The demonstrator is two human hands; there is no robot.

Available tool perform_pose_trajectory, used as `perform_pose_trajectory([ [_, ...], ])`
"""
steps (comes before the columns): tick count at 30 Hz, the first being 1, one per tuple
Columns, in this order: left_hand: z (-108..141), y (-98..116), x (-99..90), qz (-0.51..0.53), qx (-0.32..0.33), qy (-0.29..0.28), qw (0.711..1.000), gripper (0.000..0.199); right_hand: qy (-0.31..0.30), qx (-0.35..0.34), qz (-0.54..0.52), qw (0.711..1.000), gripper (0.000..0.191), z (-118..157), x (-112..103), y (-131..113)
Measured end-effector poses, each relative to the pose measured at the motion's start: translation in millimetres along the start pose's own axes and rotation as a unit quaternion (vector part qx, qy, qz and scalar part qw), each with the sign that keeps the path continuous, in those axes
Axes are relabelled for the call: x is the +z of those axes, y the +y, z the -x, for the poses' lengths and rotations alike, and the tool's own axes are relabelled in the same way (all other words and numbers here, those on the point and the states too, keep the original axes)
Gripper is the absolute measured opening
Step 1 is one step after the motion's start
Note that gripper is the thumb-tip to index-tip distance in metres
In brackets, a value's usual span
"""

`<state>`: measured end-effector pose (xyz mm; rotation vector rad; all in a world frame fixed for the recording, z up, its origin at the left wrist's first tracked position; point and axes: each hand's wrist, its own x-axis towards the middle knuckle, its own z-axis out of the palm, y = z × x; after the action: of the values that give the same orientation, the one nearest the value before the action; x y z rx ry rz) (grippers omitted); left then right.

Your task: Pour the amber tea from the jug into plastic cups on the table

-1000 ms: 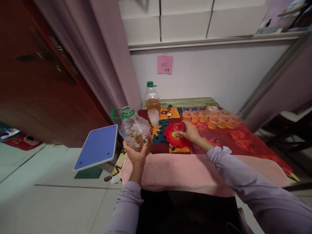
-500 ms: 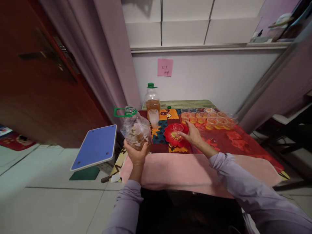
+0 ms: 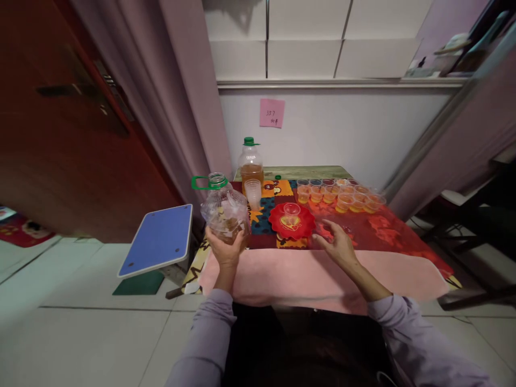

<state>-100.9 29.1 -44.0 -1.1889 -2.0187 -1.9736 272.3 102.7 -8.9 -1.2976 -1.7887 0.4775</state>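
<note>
My left hand (image 3: 226, 246) grips the lower side of a large clear plastic jug (image 3: 226, 207), uncapped, with a green handle ring and some amber liquid inside. Off the right edge of a red scalloped plate (image 3: 278, 228), my right hand (image 3: 337, 243) is open, fingers apart and nothing in them. A clear plastic cup (image 3: 292, 210) stands on that plate and looks empty. Behind the jug is a stack of clear cups (image 3: 253, 194). Several cups of amber liquid (image 3: 344, 202) sit in rows at the back right.
A second jug (image 3: 252, 169) with a green cap stands at the table's back left, a loose green cap (image 3: 278, 177) near it. A pink cloth (image 3: 290, 274) covers the front edge. Left of the table is a blue-topped stool (image 3: 159, 236); a wall rises behind.
My right hand has let go of the cup on the red plate and drawn back toward the right and nearer to me. My left hand still holds the jug in nearly the same place.
</note>
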Motion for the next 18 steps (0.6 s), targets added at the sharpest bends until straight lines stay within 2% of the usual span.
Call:
perform_pose_trajectory([
  [4, 1, 3, -0.3, -0.006, 0.003, 0.009, 1.0, 0.117, 0.002, -0.001, -0.018, 1.0, 0.072, 5, -4, -8],
  [10, 3, 3, -1.5, -0.017, -0.003, 0.007, 1.0, 0.117, -0.022, 0.003, -0.066, 0.998, 0.049, 22, -4, -14],
  [13, 2, 4, -1.4, -0.019, -0.006, 0.008, 1.0, 0.117, -0.028, 0.009, -0.087, 0.996, 0.045, 28, 0, -11],
  [16, 2, 5, -1.3, -0.019, -0.012, 0.009, 1.0, 0.117, -0.027, -0.008, -0.08, 0.996, 0.044, 22, 7, -10],
  [18, 2, 8, -1.6, -0.017, -0.013, 0.008, 1.0, 0.118, -0.023, -0.024, -0.054, 0.998, 0.049, 8, 15, -11],
])
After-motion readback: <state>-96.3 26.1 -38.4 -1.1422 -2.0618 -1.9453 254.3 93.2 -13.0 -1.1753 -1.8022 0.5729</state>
